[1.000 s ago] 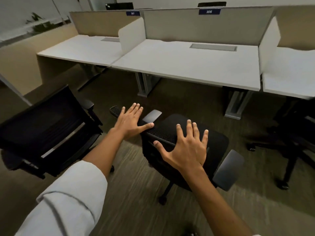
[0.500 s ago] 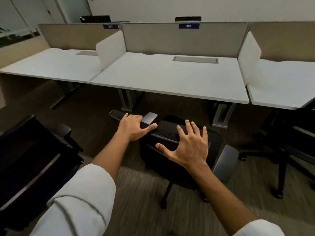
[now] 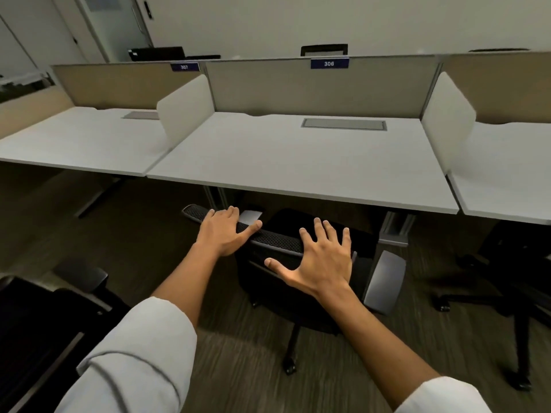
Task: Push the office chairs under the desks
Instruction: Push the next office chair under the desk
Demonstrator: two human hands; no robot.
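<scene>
Open-plan office: row of white desks (image 3: 298, 162), partition screens (image 3: 313, 87), numbered desk label (image 3: 329, 63), wheeled chairs (image 3: 298, 272).

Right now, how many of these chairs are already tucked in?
None fully, from this view. In hand: the middle chair, both hands on its backrest, left hand and right hand with straight fingers, its seat starting to slip under desk 306. Left to do: the chair at lower left and the chair at right, both standing clear of their desks.

The black mesh office chair (image 3: 280, 242) has its seat front hidden under my white bench (image 3: 298, 162). Two other black chairs, near left (image 3: 44, 323) and right (image 3: 512, 278), are cut by the edges. The floor near me is blurred.
</scene>
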